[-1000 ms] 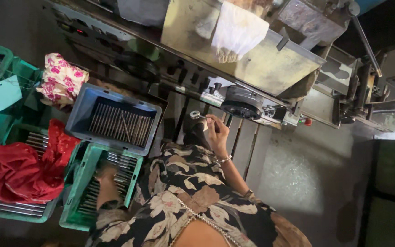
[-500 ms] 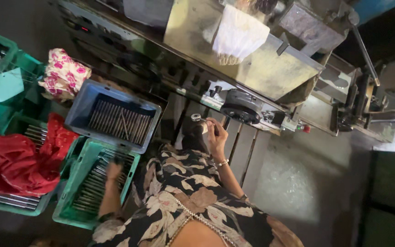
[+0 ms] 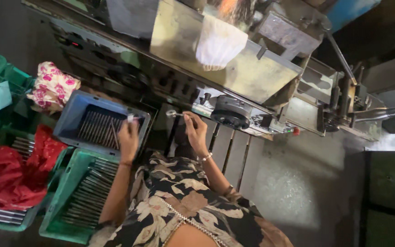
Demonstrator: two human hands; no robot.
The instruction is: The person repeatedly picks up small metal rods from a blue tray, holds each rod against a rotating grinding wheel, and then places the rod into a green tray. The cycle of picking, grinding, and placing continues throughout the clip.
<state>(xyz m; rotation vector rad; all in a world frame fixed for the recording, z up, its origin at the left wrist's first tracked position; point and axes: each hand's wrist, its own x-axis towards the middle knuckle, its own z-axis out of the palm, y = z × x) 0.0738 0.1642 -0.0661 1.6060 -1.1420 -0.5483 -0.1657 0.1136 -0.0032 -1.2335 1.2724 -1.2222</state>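
My left hand (image 3: 128, 137) is raised over the near rim of a blue-grey crate (image 3: 72, 120) filled with thin metal rods (image 3: 98, 128), and it grips one short metal rod (image 3: 130, 118) at its fingertips. My right hand (image 3: 195, 130) is held up in front of the grey machine (image 3: 234, 73), pinching a small metal pin with a ring end (image 3: 172, 113) just left of a round black chuck (image 3: 230, 112). Both forearms come out of floral sleeves.
A green crate (image 3: 65, 192) of long rods sits below the blue-grey one. A red cloth (image 3: 10, 174) drapes over another green crate at the left. A floral cloth bundle (image 3: 53, 87) lies behind. A white cloth (image 3: 218, 43) hangs on the machine, and a lever handle (image 3: 380, 113) sticks out right.
My left hand has risen from the green crate to the blue-grey crate's rim, now with a short rod in its fingers. My right hand has stayed by the chuck.
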